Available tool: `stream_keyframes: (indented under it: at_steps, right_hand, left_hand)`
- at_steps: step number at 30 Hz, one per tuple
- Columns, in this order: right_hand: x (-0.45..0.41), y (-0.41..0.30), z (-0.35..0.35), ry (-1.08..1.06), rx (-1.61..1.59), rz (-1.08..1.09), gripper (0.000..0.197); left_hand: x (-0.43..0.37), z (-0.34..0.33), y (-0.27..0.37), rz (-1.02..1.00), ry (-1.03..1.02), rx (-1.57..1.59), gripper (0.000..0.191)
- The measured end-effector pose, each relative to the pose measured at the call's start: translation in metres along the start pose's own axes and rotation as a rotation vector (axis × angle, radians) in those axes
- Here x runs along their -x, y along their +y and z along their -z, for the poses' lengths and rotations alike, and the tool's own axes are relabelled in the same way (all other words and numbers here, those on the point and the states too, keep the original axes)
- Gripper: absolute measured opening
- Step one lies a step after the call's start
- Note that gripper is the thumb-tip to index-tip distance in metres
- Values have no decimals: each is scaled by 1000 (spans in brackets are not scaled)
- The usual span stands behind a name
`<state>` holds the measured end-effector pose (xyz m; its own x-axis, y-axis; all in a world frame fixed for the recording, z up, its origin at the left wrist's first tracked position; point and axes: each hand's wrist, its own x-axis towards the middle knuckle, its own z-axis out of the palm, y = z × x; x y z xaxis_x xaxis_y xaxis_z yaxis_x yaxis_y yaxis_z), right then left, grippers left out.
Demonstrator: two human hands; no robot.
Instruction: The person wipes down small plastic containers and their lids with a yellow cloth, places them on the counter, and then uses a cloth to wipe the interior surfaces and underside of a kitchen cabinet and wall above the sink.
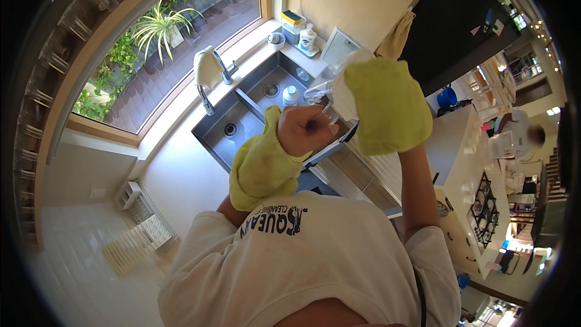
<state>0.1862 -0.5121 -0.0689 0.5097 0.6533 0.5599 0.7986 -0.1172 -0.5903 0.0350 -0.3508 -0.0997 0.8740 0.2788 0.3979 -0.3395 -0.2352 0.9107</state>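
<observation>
Before my chest, my left hand (302, 129) is closed around the edge of a clear plastic piece (328, 112). A yellow-green cloth (261, 170) lies draped over that wrist and forearm. Another yellow-green cloth (392, 104) covers my right hand, whose fingers are hidden beneath it. Against this cloth's left side is a clear, whitish plastic container (346, 93), blurred and partly covered. Whether the piece in my left hand belongs to the container cannot be made out. Under my hands is a dark double-bowl sink (217, 143), with a white bottle (290, 95) in its right bowl.
A faucet (206, 102) with a pale cloth (208, 66) over it rises behind the sink. Soap bottle (307, 38), yellow sponge (292, 17) and mesh filter panel (340, 46) stand at the back corner. A dish rack (152, 231) is at left. Rightward are a gas hob (484, 209) and a person (519, 134).
</observation>
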Motion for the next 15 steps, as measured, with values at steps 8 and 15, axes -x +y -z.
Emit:
stream_keyframes:
  at_steps: [8, 15]
  right_hand:
    - [-17, 46, -12, 60, 353, 170, 41]
    - [-2, -8, -25, 141, 363, 98, 43]
  left_hand:
    - [-3, 0, 2, -97, 122, -234, 25]
    - [-19, 13, -10, 525, 174, 903, 47]
